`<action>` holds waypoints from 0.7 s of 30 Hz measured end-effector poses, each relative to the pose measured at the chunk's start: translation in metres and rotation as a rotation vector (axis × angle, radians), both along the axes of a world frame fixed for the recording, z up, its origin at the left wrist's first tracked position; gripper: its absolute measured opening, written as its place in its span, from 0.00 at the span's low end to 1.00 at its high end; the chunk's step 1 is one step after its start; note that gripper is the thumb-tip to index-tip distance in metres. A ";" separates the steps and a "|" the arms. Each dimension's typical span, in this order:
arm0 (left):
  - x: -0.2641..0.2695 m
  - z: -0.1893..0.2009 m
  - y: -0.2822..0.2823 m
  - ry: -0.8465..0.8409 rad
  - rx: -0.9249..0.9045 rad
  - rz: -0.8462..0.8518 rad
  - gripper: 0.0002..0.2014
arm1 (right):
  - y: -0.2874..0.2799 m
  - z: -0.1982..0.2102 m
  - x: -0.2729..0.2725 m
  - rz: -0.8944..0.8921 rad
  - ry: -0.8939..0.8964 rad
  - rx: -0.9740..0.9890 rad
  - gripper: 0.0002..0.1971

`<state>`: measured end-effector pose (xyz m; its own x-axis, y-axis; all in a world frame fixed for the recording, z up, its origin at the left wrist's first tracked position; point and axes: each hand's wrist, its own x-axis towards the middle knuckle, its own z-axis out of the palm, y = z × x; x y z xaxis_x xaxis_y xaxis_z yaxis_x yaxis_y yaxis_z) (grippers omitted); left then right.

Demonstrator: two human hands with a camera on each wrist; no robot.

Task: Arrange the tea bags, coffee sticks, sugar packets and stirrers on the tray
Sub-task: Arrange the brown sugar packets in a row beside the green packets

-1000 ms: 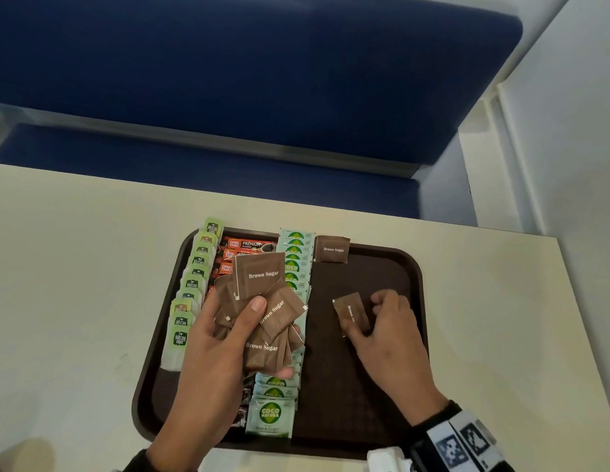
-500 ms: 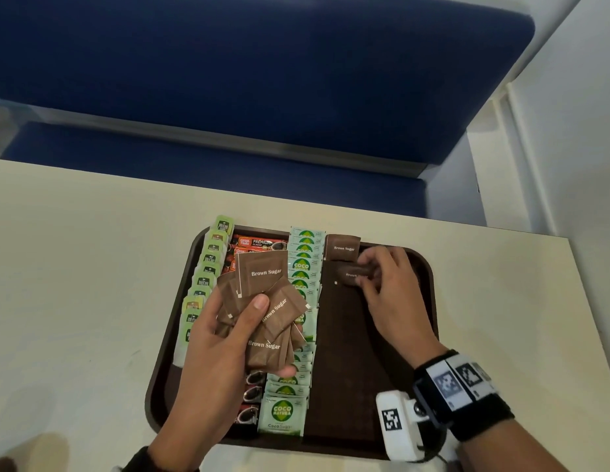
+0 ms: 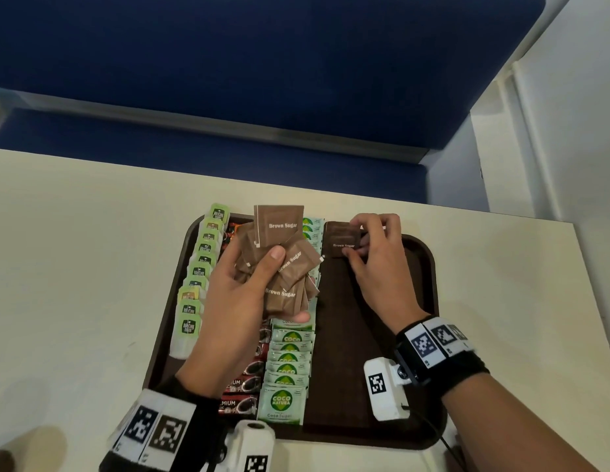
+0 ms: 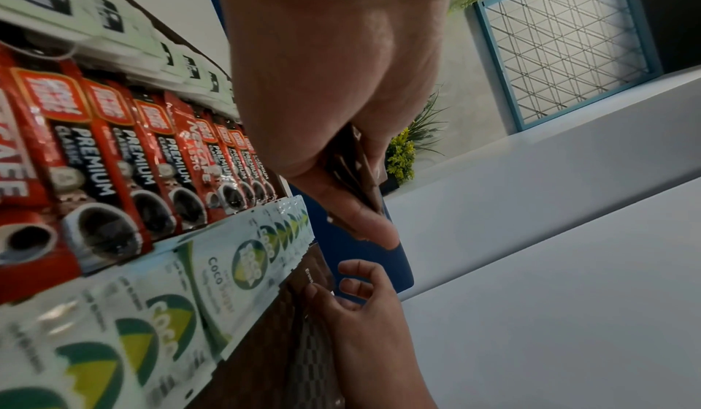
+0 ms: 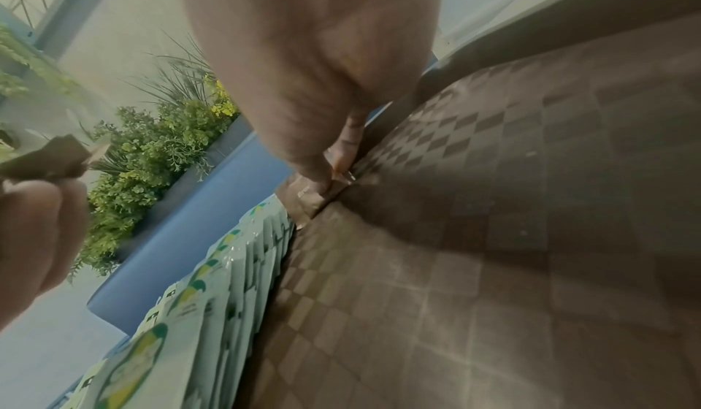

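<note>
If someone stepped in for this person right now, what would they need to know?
Left hand: grips a fan of brown sugar packets above the tray.
Right hand: pinches one brown packet at the tray's far edge, starting a new row.
Done: rows of tea bags, coffee sticks and coco sugar packets.
Left: lay out the remaining brown packets. No stirrers in view.

On the dark brown tray [image 3: 419, 301], four rows run front to back. Green-labelled tea bags [image 3: 194, 284] overlap along the tray's left rim, red coffee sticks [image 3: 244, 386] lie beside them, then pale green Coco Sugar packets [image 3: 286, 366]. Two overlapping Brown Sugar packets [image 3: 341, 238] lie at the tray's far edge, just right of that row. A fanned bunch of Brown Sugar packets [image 3: 283, 260] is held above the tray's left half.
</note>
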<state>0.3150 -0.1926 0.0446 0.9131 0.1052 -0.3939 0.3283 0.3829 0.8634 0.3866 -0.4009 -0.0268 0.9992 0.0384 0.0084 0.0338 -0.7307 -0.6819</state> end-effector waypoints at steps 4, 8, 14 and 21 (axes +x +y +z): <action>0.013 0.003 -0.001 -0.035 0.005 -0.014 0.15 | 0.001 -0.001 0.001 -0.016 -0.009 0.015 0.22; 0.023 0.006 -0.001 -0.077 -0.018 -0.002 0.15 | 0.000 -0.003 0.001 -0.024 -0.017 0.010 0.23; 0.031 0.002 -0.005 -0.094 -0.010 0.010 0.14 | -0.002 -0.007 0.000 -0.043 -0.039 0.027 0.23; 0.032 -0.005 -0.006 -0.062 -0.001 0.018 0.16 | -0.001 -0.011 0.001 -0.046 -0.069 0.020 0.24</action>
<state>0.3472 -0.1989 0.0396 0.9339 0.1215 -0.3364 0.2669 0.3892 0.8816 0.3880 -0.4023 -0.0377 0.9969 -0.0088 0.0780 0.0480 -0.7187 -0.6936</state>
